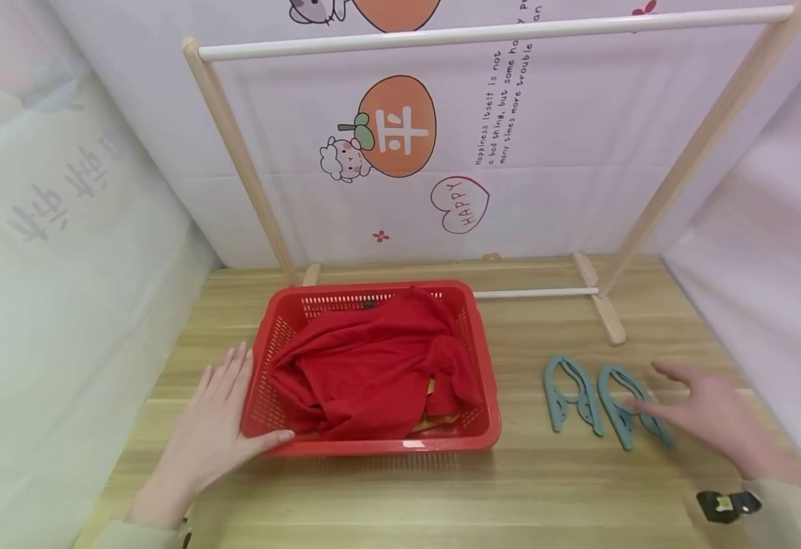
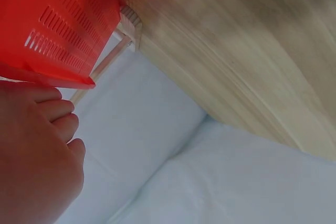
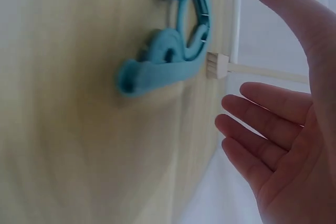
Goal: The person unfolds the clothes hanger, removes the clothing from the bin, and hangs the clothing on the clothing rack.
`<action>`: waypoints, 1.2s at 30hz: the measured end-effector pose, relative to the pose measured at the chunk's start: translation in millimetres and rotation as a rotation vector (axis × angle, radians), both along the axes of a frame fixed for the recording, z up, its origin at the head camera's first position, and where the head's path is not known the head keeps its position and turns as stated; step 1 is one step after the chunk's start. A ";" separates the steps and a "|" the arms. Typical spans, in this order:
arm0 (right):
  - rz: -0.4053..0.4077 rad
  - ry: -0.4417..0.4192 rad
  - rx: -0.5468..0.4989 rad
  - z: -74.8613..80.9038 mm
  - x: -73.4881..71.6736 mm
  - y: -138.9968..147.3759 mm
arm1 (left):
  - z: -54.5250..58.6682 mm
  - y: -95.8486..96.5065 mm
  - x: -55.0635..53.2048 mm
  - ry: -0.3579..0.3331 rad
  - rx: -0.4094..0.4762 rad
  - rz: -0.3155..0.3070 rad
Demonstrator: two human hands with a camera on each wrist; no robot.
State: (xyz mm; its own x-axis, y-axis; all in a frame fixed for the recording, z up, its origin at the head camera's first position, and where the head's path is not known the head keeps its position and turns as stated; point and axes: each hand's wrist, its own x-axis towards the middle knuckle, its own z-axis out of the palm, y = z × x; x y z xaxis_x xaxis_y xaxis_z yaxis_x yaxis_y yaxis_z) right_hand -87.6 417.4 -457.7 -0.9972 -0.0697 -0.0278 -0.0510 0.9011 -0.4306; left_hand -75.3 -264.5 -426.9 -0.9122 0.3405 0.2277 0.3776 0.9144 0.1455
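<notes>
"Teal plastic: where does the nearer hanger (image 1: 622, 415) lie from you?"

"Just left of my right fingers (image 3: 262, 119), low on the bench (image 1: 545, 496); they're spread, thumb well away from the rest, holding nothing; from the head my thumb overlaps its right side, but the wrist view shows a gap"

"Long axis?"

"Roughly away from me, legs pointing back my way, so I judge the sideways gap matters most"

"Left fingers (image 1: 234, 377)?"

"Far off, straight along the red basket (image 1: 373, 446), thumb at its front corner, gripping nothing"

"And room?"

"Flat wood; the second hanger (image 1: 570, 399) sits close on the far flank, the rack (image 1: 497, 33) stands behind"
</notes>
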 end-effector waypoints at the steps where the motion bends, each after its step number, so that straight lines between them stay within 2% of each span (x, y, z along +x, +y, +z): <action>1: 0.005 -0.008 -0.006 -1.5 1.6 -0.6 | 0.0 0.0 1.7 -0.005 0.000 0.003; 10: 0.001 -0.018 -0.013 -8.4 13.5 0.5 | -0.8 1.6 10.7 -0.009 -0.012 0.025; 17: -0.010 -0.032 -0.007 -13.5 17.4 1.9 | -5.0 0.6 10.7 -0.001 -0.008 0.031; 21: -0.022 -0.011 -0.010 -17.8 18.9 3.4 | -7.4 1.5 9.8 0.007 -0.008 0.025; 24: -0.033 -0.011 -0.010 -18.6 19.4 5.1 | -7.7 2.5 9.2 0.008 -0.008 0.022; 36: -0.084 -0.104 0.009 -10.8 11.6 4.8 | -3.9 3.9 11.7 -0.008 0.007 0.028</action>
